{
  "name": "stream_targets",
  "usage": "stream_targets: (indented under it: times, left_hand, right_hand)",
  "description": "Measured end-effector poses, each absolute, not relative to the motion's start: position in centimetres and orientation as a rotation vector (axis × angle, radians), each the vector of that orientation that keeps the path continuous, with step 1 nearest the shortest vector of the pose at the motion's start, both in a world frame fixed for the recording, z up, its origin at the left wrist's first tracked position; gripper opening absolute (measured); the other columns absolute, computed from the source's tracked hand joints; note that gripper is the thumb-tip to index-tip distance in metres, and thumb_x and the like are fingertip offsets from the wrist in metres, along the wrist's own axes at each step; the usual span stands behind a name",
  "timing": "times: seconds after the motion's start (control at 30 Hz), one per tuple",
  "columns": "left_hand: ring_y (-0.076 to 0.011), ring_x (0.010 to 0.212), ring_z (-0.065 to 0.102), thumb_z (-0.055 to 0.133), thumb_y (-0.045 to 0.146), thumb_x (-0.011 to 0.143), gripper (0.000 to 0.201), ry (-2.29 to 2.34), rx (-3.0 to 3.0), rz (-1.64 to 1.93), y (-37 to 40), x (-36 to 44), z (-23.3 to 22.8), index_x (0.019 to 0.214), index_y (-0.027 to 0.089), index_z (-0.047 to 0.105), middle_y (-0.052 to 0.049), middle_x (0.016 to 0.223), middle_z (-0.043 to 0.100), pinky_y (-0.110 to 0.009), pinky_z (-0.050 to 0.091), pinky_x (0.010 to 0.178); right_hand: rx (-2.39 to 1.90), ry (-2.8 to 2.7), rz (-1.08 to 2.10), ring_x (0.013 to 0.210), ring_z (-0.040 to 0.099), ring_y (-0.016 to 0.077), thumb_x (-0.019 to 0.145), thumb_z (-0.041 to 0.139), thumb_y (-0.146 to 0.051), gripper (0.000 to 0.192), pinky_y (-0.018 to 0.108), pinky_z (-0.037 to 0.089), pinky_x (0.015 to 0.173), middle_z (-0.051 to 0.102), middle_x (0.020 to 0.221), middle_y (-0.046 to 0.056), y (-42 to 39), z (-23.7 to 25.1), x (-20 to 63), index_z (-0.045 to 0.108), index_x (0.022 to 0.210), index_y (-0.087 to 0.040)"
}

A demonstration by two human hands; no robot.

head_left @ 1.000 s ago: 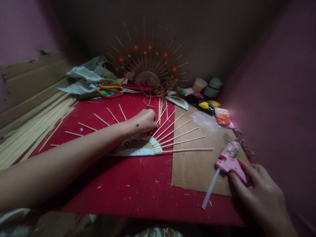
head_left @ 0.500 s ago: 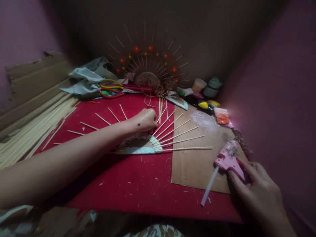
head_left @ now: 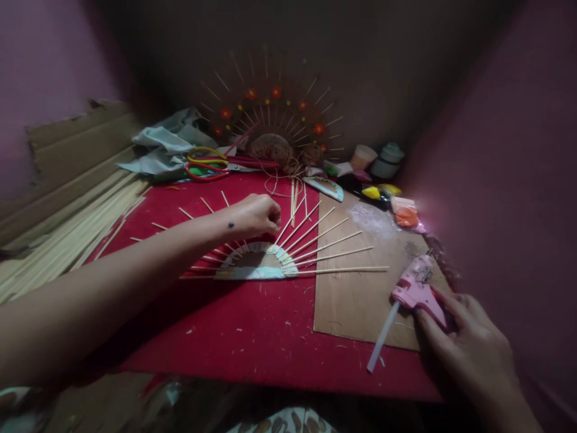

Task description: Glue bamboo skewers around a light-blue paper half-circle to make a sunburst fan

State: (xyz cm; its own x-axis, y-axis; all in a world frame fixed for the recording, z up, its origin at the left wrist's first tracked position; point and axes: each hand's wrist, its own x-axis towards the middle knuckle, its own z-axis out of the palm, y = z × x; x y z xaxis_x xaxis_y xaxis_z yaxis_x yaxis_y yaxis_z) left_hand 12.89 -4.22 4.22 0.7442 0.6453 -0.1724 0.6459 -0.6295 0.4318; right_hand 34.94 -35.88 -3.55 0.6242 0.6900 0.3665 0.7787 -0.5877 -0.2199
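Observation:
On a red tabletop lies a half-round piece [head_left: 253,273] wrapped in pale blue-green cloth, with thin wooden sticks [head_left: 339,242] fanning out from its curved edge. My left hand [head_left: 261,215] is just above the top of that curve, fingers curled down and closed. Whatever they may pinch is hidden from view. My left forearm crosses over the sticks on the left side. At the right, my right hand [head_left: 469,343] is closed round the handle of a pink glue gun [head_left: 417,288]. A translucent glue stick [head_left: 383,338] pokes out of its rear, toward me.
A brown board [head_left: 347,307] lies under the right-hand sticks. Loose sticks [head_left: 76,234] are heaped at left beside cardboard [head_left: 81,138]. Scissors [head_left: 207,165], cloth [head_left: 166,138], twine [head_left: 293,163] and a small bottle [head_left: 388,159] line the back, before a flower-decorated stick fan [head_left: 276,92].
My left hand has shifted a little left and away from the sticks, uncovering more of the cloth-wrapped half-round. The right hand and glue gun have barely moved.

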Motion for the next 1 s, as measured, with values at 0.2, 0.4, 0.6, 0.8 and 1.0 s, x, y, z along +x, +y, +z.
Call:
stream_targets:
  times: [0.2, 0.4, 0.6, 0.8, 1.0]
  left_hand:
    - [-0.0122, 0.055, 0.053, 0.066, 0.022, 0.068, 0.006, 0.956, 2.394, -0.066, -3.4, 11.9, 3.9, 0.065, 0.017, 0.068, 0.003, 0.053, 0.06, -0.024, 0.035, 0.056]
    - [-0.0136, 0.054, 0.058, 0.062, 0.022, 0.073, 0.009, 1.107, 2.371, 0.043, -1.4, 14.0, 2.5, 0.073, 0.017, 0.07, 0.001, 0.054, 0.061, -0.023, 0.039, 0.055]
    - [-0.017, 0.055, 0.059, 0.06, 0.025, 0.073, 0.019, 1.245, 2.396, 0.091, -0.2, 17.5, 1.8, 0.057, 0.015, 0.065, -0.003, 0.044, 0.056, -0.025, 0.042, 0.057]
    - [-0.0214, 0.053, 0.06, 0.066, 0.024, 0.064, 0.021, 1.292, 2.378, 0.097, 1.3, 19.7, 1.9, 0.046, 0.016, 0.06, -0.007, 0.041, 0.054, -0.029, 0.044, 0.057]
    - [-0.0207, 0.043, 0.056, 0.067, 0.017, 0.059, 0.014, 1.381, 2.262, 0.026, 1.9, 20.6, 2.3, 0.047, 0.015, 0.059, -0.006, 0.035, 0.049, -0.031, 0.045, 0.051]
  right_hand:
    - [-2.493, -1.207, -0.387, 0.08, 0.065, 0.0284, 0.087, 0.043, -0.054, 0.06, 0.037, 0.046, 0.062, 0.062, 0.095, 0.011, -35.9, -3.6, 35.0, 0.068, 0.12, -0.011]
    - [-2.471, -1.225, -0.428, 0.077, 0.065, 0.0262, 0.088, 0.044, -0.052, 0.055, 0.034, 0.045, 0.057, 0.063, 0.098, 0.011, -35.9, -4.0, 35.0, 0.068, 0.119, -0.012]
    - [-2.458, -1.278, -0.47, 0.071, 0.065, 0.0243, 0.088, 0.046, -0.05, 0.052, 0.034, 0.046, 0.055, 0.063, 0.094, 0.009, -35.9, -4.1, 35.3, 0.068, 0.118, -0.013]
    - [-2.451, -1.259, -0.488, 0.075, 0.066, 0.0254, 0.091, 0.046, -0.048, 0.049, 0.035, 0.048, 0.057, 0.064, 0.097, 0.01, -35.8, -4.2, 35.0, 0.066, 0.121, -0.015]
    - [-2.431, -1.253, -0.492, 0.076, 0.067, 0.0255, 0.091, 0.046, -0.046, 0.048, 0.036, 0.049, 0.058, 0.064, 0.097, 0.009, -35.9, -4.3, 34.7, 0.065, 0.122, -0.015]
